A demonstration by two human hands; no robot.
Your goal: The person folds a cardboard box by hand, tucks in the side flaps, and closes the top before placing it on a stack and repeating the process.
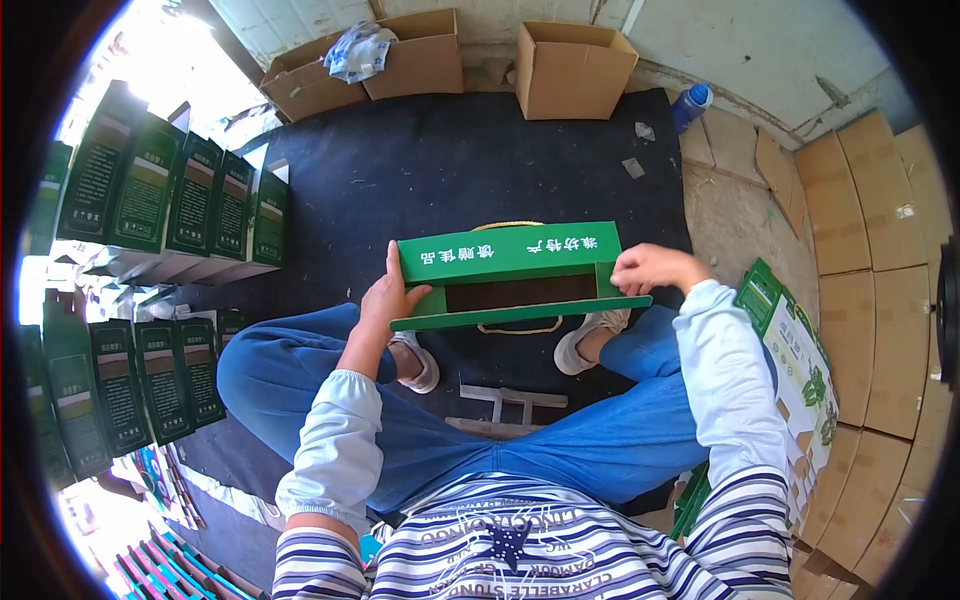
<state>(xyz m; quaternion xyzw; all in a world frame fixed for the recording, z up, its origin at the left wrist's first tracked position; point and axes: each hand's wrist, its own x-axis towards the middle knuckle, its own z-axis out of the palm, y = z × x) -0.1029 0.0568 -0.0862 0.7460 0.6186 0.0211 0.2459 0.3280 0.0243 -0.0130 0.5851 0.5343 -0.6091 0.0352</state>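
A green cardboard gift box (508, 252) with white printed characters stands between my legs, its top open and the dark inside showing. Yellow cord handles (520, 330) stick out along its two long sides. My left hand (385, 301) grips the box's left end, with the thumb over the short flap and a finger stretched along the outside. At the right end, my right hand (655, 270) has its fingers curled and pinched on the edge by the short end flap. Part of those fingertips is hidden.
Rows of green printed boxes (140, 190) stand at the left. Flat green-and-white cartons (790, 350) lie at my right, beside stacked brown cartons (840, 220). Open brown boxes (570, 75) and a blue bottle (692, 104) are at the back. A small wooden stool (510, 398) sits between my feet.
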